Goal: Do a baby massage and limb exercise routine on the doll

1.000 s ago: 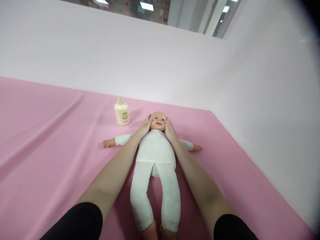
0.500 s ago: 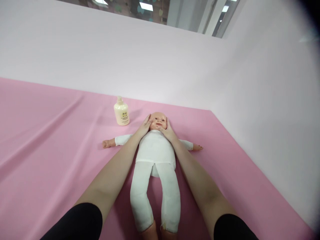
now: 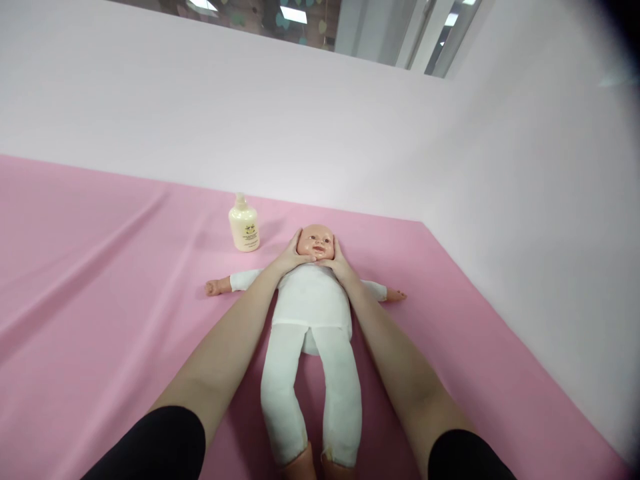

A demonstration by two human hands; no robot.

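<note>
Doll (image 3: 313,300) is laid face up on pink cloth (image 3: 110,293), its long axis pointed away from the camera, legs (image 3: 278,387) nearest, head (image 3: 315,235) farthest. Its head is clasped between the left hand (image 3: 289,258) and right hand (image 3: 343,268), thumbs at the chin. Farther left, a cream bottle (image 3: 243,222) is stood upright, its small print (image 3: 250,237) unreadable.

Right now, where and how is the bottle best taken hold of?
I would grip the bottle around its wide body, below the narrower neck, probably coming from its left side: it stands upright, and the doll lies to its right. The left hand, touching the doll's head, is nearer.
</note>
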